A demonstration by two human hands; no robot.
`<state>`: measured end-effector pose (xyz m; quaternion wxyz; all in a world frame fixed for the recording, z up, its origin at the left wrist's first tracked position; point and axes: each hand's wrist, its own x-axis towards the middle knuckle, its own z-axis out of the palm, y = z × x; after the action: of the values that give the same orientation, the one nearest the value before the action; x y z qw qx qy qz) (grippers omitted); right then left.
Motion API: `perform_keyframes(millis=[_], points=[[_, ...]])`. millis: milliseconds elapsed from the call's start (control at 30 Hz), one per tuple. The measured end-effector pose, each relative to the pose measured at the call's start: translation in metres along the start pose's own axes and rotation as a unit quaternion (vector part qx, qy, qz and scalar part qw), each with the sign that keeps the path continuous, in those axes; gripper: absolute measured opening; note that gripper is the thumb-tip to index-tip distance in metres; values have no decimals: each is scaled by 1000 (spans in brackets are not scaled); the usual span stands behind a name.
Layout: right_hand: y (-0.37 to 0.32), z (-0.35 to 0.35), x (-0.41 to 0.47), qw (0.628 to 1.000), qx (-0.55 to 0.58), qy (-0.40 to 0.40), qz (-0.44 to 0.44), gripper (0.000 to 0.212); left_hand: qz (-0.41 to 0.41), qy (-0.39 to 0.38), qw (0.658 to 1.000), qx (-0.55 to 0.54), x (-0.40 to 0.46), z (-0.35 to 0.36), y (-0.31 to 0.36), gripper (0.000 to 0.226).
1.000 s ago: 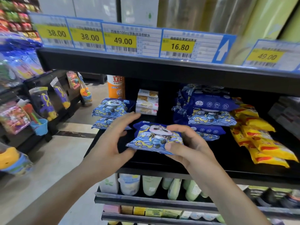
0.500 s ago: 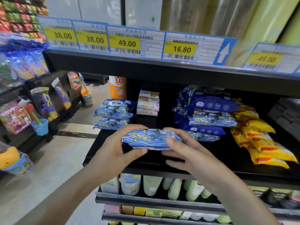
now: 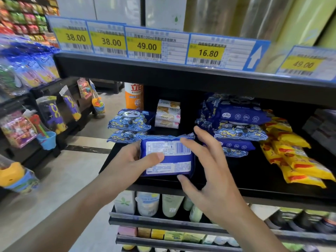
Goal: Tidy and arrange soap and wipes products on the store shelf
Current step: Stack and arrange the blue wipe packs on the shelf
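- Nearest, the left hand [image 3: 131, 160] holds a blue wipes pack [image 3: 168, 157] by its left end, thumb pressed across the printed back label, which faces up with a barcode; the small print is too blurred to read.
- The right hand [image 3: 209, 171] is spread wide just beside the pack's right end, fingers straight; its fingertips look to touch the pack's edge, but I cannot tell for sure.
- The pack is lifted over the front of a black store shelf [image 3: 254, 179], between two piles of wipes.
- Below the shelf's front edge, lower tiers carry pale bottles [image 3: 148, 203] and small coloured soap boxes [image 3: 158, 233].
- To the left on the shelf lie two panda-print wipes packs [image 3: 130, 120] stacked; behind them a stack of soap bars [image 3: 168, 113], one reading "Mefy" as far as I can make out, and an orange bottle [image 3: 134, 96] with a large red Chinese character.
- To the right, a taller pile of blue wipes packs [image 3: 236, 122], then yellow packs [image 3: 294, 157] sloping towards the front.
- Above, the next shelf's edge bears yellow price tags [image 3: 147, 45]: 38.00, 38.00, 49.00, 16.80 beside a white up arrow, and 49.00.
- Far left, across a beige floor [image 3: 54, 188], a dark rack holds bagged toys [image 3: 52, 113].
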<state>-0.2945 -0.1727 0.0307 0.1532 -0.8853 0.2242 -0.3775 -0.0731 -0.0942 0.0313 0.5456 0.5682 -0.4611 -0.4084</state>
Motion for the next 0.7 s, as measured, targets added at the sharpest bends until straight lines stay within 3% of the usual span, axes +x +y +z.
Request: perform_keyframes(millis=[267,433,533,633,700], points=[[6,7,2,997,-55,-43,-32,91,-88,17,996,-28,-2,-2,8,48],[6,10,7,999,-20,-20,-35,82,-123,1,992,-25,-6,-3,13,58],[10,7,9,999,23,-36,-22,76,-142,9,986,-89,-4,-4,15,62],[11,4,10,997,71,-37,20,70,-159,59,980,-108,6,-4,20,47],[12,4,11,991,120,-25,52,63,-105,126,984,-73,5,-9,15,22]])
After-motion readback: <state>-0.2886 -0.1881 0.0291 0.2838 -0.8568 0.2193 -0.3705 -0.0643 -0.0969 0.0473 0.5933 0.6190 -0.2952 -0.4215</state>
